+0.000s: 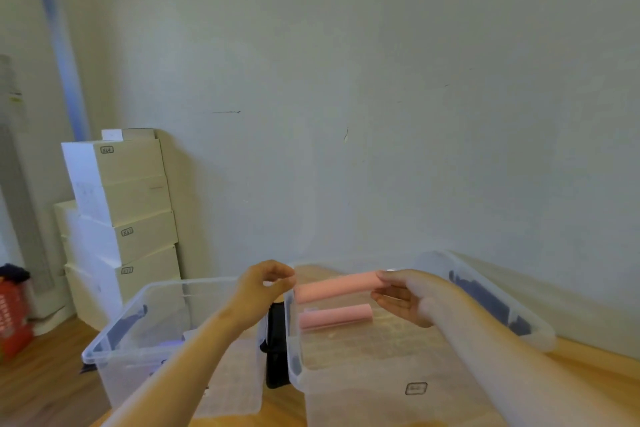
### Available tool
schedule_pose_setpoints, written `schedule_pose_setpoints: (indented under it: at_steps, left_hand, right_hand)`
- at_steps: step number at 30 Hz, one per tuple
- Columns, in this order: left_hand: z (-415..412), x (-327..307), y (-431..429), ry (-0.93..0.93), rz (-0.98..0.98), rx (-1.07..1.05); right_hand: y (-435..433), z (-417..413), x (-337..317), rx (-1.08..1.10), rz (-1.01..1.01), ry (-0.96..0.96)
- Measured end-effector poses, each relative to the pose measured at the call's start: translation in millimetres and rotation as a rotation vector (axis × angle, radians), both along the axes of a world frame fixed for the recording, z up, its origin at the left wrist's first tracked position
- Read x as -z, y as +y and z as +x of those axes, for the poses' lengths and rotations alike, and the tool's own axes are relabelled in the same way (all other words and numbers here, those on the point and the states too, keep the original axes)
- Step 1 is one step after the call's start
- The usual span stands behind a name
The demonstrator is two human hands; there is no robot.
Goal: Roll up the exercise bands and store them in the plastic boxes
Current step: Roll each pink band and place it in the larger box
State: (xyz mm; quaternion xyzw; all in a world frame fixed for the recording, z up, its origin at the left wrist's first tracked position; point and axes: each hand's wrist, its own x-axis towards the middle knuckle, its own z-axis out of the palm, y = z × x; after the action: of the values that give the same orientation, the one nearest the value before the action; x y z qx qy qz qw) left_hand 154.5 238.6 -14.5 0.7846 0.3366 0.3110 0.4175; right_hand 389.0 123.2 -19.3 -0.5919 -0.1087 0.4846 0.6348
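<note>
we're seeing two bare forearms, no sleeves showing, left hand (pixel 263 288) and right hand (pixel 405 298) wearing no gloves, rings, or watches

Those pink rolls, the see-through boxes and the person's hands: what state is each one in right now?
Held pink roll: rolled, gripped at both ends above the right box.
Second pink roll: rolled, lying in the right box.
Right box: open, no lid.
Left box: open, no lid.
Left hand: pinching roll's end.
Right hand: gripping other end.
</note>
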Motion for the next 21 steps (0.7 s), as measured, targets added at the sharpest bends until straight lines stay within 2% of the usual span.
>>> schedule_pose_setpoints:
  at_steps: [8, 21]
  left_hand:
    - [0, 18, 11, 0.082, -0.064, 0.062]
    - [3, 22, 15, 0.163, 0.039, 0.062]
  right_hand:
    - [22, 10, 11, -0.051, -0.061, 0.004]
    - [46, 40, 37, -0.162, -0.137, -0.164]
